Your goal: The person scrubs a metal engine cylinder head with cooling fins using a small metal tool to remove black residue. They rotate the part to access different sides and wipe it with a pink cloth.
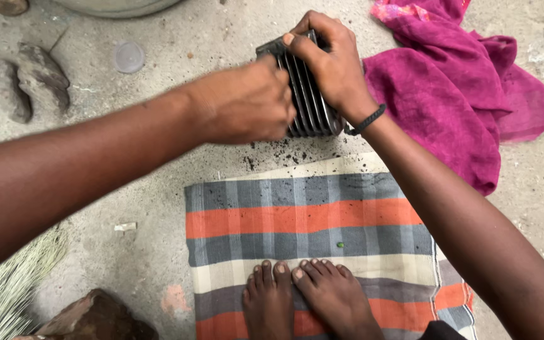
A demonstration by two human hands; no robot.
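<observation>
Centrally at the far side of the scene sits a dark grey finned metal block (310,94), a ribbed casting like an engine cylinder, resting on the bare concrete floor (158,182) just beyond the striped cloth. Its fins run as long parallel ridges from far to near, tilting slightly rightward toward the near end. The right hand (332,60) lies over the top and right flank of the block, fingers curled tight around the far edge and clamped on it; a thin black cord bracelet (368,119) circles that wrist. The left hand (247,101) comes in from the left and presses against the block's left face, closed into a fist-like shape; it is blurred, and whether it pinches a tool or only the fins cannot be told. Both hands are at the block, the right one gripping from above, the left meeting it side-on.

Black crumbs and grit (272,154) are scattered on the concrete just near of the block and onto the cloth's far edge. That grey, orange and cream striped woven cloth (303,220) spreads toward the viewer, with two bare feet (303,293) standing on its near part. A crumpled magenta fabric (454,88) lies right of the block, touching the right wrist area. Left are rough stones (26,82), a small round translucent lid (128,56), and at the near left a pale broom of straw bristles (7,289).
</observation>
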